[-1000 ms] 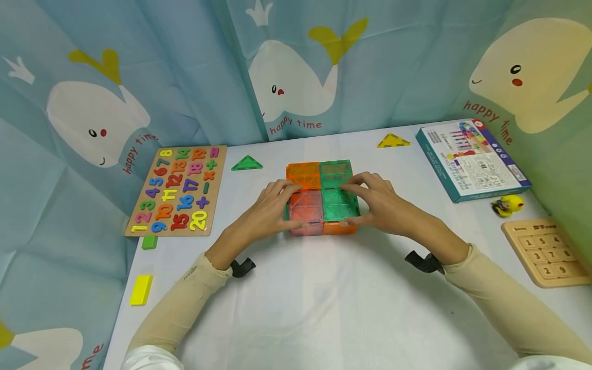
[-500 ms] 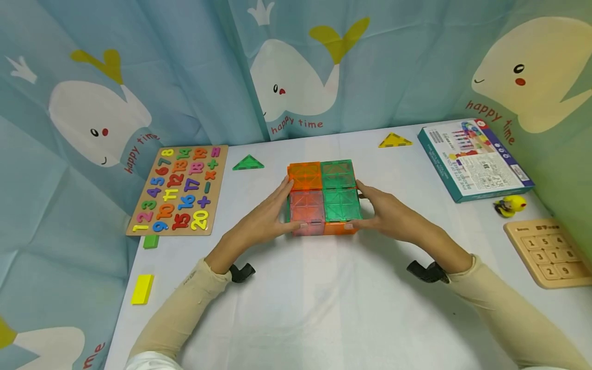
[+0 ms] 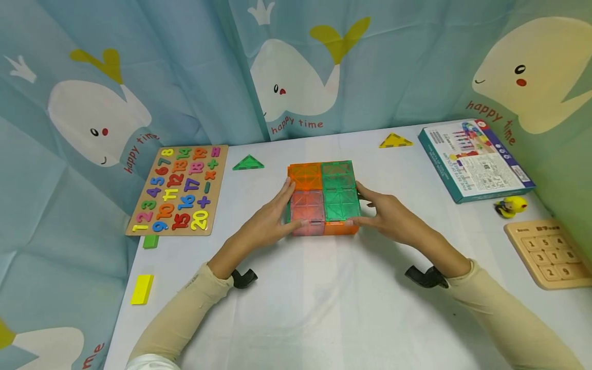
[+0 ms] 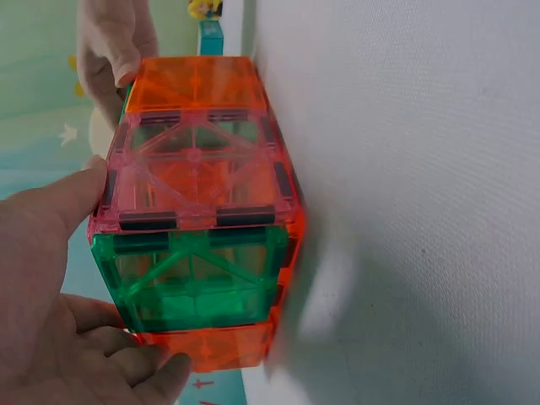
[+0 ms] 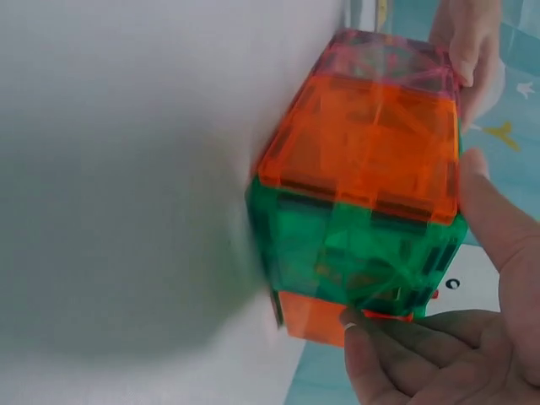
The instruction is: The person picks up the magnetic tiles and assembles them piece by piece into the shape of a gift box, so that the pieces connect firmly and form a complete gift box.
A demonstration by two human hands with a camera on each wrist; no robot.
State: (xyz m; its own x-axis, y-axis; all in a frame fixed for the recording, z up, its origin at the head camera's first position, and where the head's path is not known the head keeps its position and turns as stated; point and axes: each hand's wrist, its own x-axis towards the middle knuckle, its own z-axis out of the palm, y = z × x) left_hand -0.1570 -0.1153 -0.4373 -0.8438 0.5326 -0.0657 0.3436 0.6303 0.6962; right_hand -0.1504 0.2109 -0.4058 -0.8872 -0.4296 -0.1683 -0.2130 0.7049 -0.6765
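A low box of see-through magnetic tiles [image 3: 342, 204] sits on the white table, its top made of orange, green and pink squares. My left hand [image 3: 265, 221] holds its left end, thumb at the front top edge and fingers along the side. At the opposite end, my right hand [image 3: 390, 213] grips the box likewise, its fingers partly hidden behind it. The left wrist view shows a pink wall tile [image 4: 194, 173] facing front and a green end tile [image 4: 194, 283]. An orange front tile [image 5: 363, 139] fills the right wrist view's middle.
Behind the box lie a green triangle tile [image 3: 248, 163] and a yellow one [image 3: 395, 140]. Left are a number puzzle board [image 3: 215, 205], a green block [image 3: 150, 241] and a yellow block [image 3: 142, 289]. Right are a boxed set [image 3: 476, 159], a small figure [image 3: 510, 205] and a wooden number board [image 3: 546, 252].
The fingers of both hands have moved off the top of the box and down to its sides. The box has stayed in place, and the last half second shows hardly any motion.
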